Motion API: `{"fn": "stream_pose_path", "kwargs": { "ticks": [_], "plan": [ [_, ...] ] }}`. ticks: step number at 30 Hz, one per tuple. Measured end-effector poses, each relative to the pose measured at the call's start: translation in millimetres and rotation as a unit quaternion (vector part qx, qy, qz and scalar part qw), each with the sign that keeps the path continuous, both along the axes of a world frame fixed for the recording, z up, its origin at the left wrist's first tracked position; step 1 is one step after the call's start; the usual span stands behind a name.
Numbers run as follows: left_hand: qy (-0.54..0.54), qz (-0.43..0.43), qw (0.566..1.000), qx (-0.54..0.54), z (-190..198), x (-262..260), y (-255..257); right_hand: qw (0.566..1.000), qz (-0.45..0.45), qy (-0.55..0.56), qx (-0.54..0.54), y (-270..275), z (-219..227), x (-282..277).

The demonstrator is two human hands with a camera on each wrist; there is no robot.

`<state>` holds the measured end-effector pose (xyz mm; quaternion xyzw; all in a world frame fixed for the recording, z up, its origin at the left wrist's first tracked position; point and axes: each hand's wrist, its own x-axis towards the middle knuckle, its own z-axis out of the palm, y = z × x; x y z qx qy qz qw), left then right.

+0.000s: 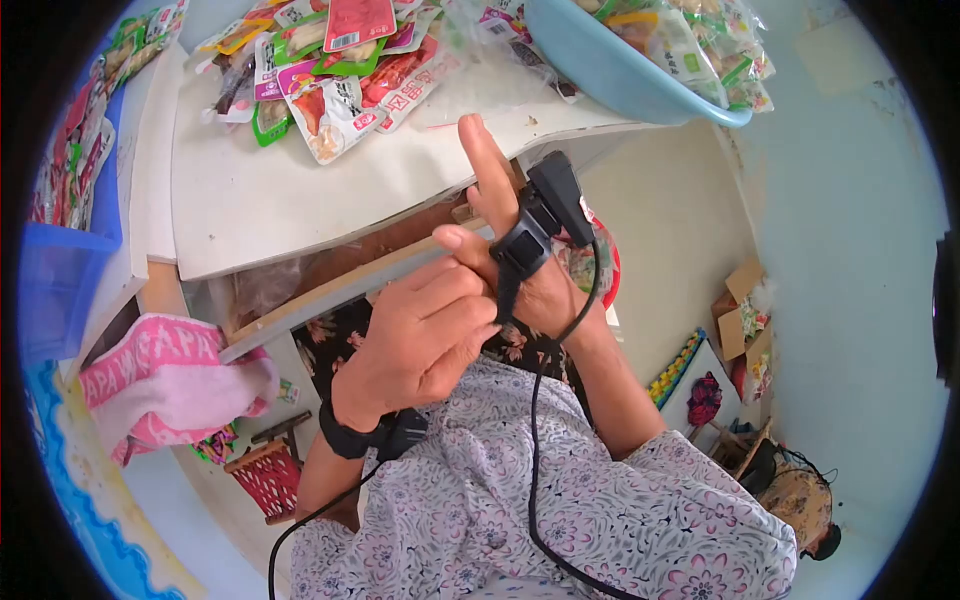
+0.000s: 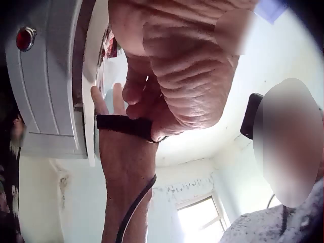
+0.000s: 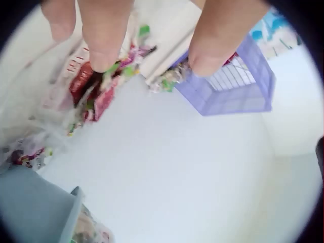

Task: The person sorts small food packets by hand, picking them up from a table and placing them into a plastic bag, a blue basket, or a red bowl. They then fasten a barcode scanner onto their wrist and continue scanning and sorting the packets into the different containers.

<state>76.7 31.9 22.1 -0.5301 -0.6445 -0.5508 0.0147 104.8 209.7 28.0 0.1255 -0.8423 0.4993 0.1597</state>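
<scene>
In the head view the left hand (image 1: 418, 335) has its fingers curled at the black strap (image 1: 508, 298) round the right wrist. The right hand (image 1: 499, 205) is held up beside it, fingers extended, with a small black camera (image 1: 560, 195) on that wrist and a cable running down. Close up in the left wrist view, the left hand (image 2: 185, 66) pinches the strap (image 2: 119, 123) at its edge; two fingers (image 2: 118, 96) of the right hand stick out beyond it. Fingers (image 3: 104, 43) of the right hand hang apart at the top of the right wrist view, touching nothing visible.
Snack packets (image 1: 335, 105) lie heaped on the white table (image 1: 240, 200), beside a light blue basin (image 1: 620, 75) holding more packets. Below the tabletop is an open drawer (image 1: 300, 315). A blue basket (image 1: 65, 280) stands left, above a pink towel (image 1: 165, 380). Cardboard boxes (image 1: 735, 310) sit right.
</scene>
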Motion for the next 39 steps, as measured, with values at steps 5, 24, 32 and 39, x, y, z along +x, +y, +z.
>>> {"fn": "stream_pose_path", "kwargs": {
  "ticks": [5,24,32,39],
  "plan": [
    [-0.051,-0.028,0.998,0.011,-6.6,4.2,2.9,0.999,-0.041,-0.02,-0.03,-4.0,-2.2,-9.6],
    [-0.166,-0.042,0.985,-0.038,-69.7,23.8,1.6,0.978,0.125,0.156,-0.054,-40.9,5.1,-26.5],
    [-0.469,-0.252,0.844,0.068,-47.6,-3.1,11.4,0.904,0.368,0.136,0.17,-50.4,39.2,7.0],
    [-0.485,-0.253,0.832,-0.094,-13.7,-35.0,-5.0,0.811,0.439,0.108,0.371,-51.3,24.4,25.7]
  ]
}}
